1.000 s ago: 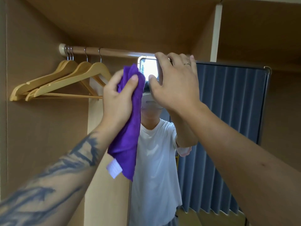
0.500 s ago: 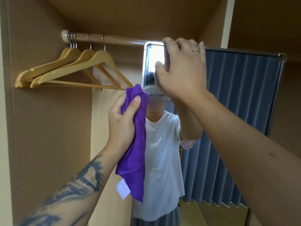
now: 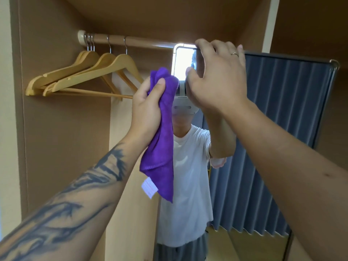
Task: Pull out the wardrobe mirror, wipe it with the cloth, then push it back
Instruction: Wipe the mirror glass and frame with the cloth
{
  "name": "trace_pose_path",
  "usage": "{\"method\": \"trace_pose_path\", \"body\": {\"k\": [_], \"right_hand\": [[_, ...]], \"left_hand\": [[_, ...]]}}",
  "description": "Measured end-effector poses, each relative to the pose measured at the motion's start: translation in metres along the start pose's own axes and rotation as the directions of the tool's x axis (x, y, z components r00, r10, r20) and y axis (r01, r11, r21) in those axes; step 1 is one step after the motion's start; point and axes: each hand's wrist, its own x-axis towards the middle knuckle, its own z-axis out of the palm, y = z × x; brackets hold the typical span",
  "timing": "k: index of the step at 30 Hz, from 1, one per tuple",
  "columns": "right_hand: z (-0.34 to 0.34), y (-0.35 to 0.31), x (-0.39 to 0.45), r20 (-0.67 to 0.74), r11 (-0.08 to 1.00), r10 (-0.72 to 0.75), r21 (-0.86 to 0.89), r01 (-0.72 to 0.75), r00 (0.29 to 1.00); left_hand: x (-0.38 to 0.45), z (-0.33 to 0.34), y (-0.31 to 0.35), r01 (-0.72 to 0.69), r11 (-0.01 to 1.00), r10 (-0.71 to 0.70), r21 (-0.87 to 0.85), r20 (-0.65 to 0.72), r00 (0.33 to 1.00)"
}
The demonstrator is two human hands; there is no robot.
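1. Right, the person stands at the open wardrobe [image 3: 62, 129] with both arms raised towards the pulled-out mirror [image 3: 263, 147].
2. Right hand [image 3: 216, 80] is up at the mirror's top edge, fingers curled over the frame and thumb pressed on the glass side: it grips the mirror near its top left corner.
3. A ring [image 3: 234, 54] shows on one finger of that hand.
4. Left hand [image 3: 148, 108] is wrapped around the purple cloth [image 3: 162, 147], thumb across the front, holding it bunched just beside the mirror's left edge, a little below the top corner.
5. The cloth hangs down from the fist in long folds, its white label [image 3: 149, 187] dangling near the bottom; whether the fabric actually touches the glass, I cannot tell from here.
6. The mirror stands upright on the right side of the wardrobe opening, its top reaching up against the hanging rail [image 3: 135, 41].
7. In the glass: the reflection of a person in a white T-shirt [image 3: 188, 185] with a raised arm, and a pleated grey-blue curtain [image 3: 273, 147] behind.
8. A bright patch of light [image 3: 183, 63] glares in the mirror's top left corner, between the two hands.
9. Over on the left of the rail, wooden hangers [image 3: 90, 74] hang bunched together against the wardrobe's side wall, well apart from the hands.
10. The left forearm carries dark tattoo work [image 3: 66, 204].
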Motion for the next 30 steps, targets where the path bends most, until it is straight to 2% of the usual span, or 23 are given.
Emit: {"method": "trace_pose_path", "body": {"k": [3,10,13,16,19,25,30], "right_hand": [[-0.002,0.0,0.0,0.011,1.0,-0.007,-0.003,0.007,1.0],[-0.003,-0.003,0.001,0.021,1.0,0.015,0.001,-0.015,1.0],[-0.005,-0.003,0.002,0.033,1.0,0.016,0.002,-0.016,0.999],[-0.006,-0.002,0.001,0.037,1.0,0.002,-0.001,-0.002,0.999],[-0.006,-0.002,0.001,0.039,1.0,0.0,0.002,0.0,0.999],[-0.009,0.0,0.0,0.069,1.0,-0.02,-0.002,0.02,0.997],[-0.006,-0.003,0.0,0.053,1.0,-0.004,-0.005,0.004,0.999]], "left_hand": [[-0.025,-0.005,-0.012,0.079,0.996,-0.08,-0.039,-0.037,0.996],[-0.054,-0.014,-0.026,0.067,0.997,-0.066,0.024,-0.046,0.997],[-0.03,-0.01,-0.014,0.012,0.999,-0.01,0.041,-0.037,0.999],[0.006,-0.006,0.002,-0.093,0.985,0.099,0.147,-0.032,0.995],[0.018,-0.006,0.003,-0.106,0.977,0.113,0.186,-0.029,0.993],[-0.024,-0.005,-0.025,-0.064,0.978,0.075,0.199,-0.05,0.996],[-0.067,-0.016,-0.051,-0.038,0.982,0.036,0.185,0.019,0.999]]}}
